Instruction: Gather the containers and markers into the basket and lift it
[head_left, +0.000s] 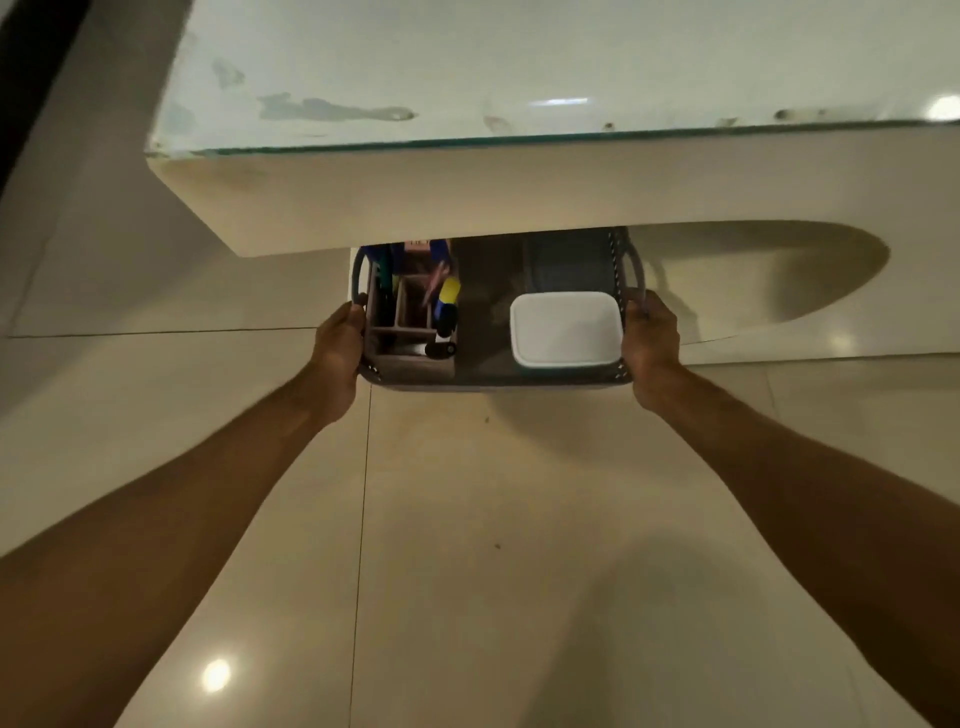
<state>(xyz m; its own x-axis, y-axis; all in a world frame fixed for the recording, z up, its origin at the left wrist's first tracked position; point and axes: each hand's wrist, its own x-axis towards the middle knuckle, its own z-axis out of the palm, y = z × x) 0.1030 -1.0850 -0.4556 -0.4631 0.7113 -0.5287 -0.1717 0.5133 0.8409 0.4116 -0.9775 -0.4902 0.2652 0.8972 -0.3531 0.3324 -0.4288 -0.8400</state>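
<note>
A grey perforated basket (483, 375) is held over the tiled floor, its far half hidden under the table's edge. My left hand (340, 340) grips its left side below the loop handle. My right hand (649, 338) grips the right side the same way. Inside on the left stands a brown wooden organiser (410, 358) with several markers (447, 304), blue, yellow and black. On the right lies a container with a white lid (566, 328). Behind it sits a darker grey container (566, 265), partly hidden.
A cream table with a glass top (519, 140) overhangs the basket's far part. Beige glossy floor tiles (467, 519) lie below and around me. A dark strip runs along the far left edge.
</note>
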